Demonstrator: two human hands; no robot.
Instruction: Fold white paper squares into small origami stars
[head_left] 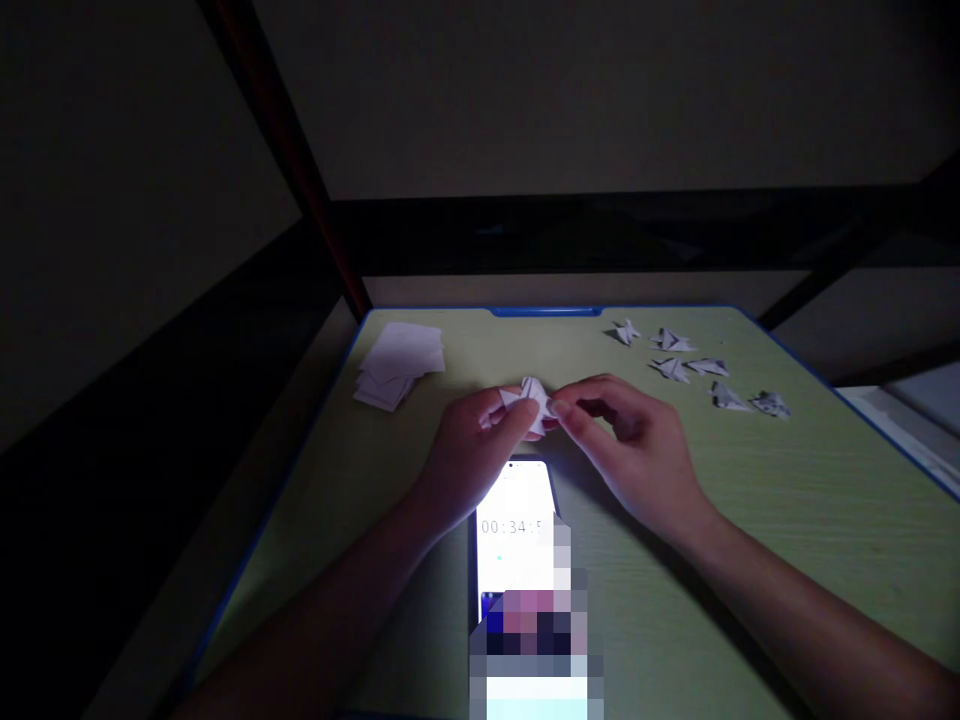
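Over the middle of the table, both of my hands pinch one small, partly folded piece of white paper (533, 398). My left hand (469, 450) grips its left side with thumb and fingers closed. From the right, my right hand (626, 440) holds the other side between its fingertips. Just below the hands a lit phone (516, 530) lies flat on the table, its screen showing a running timer. The room is dark, so fine folds in the paper are hard to make out.
A loose stack of white paper squares (399, 363) lies at the back left of the pale green table (787, 500), which has a blue rim. Several finished small folded paper figures (694, 368) are spread across the back right. Dark bed-frame bars stand behind.
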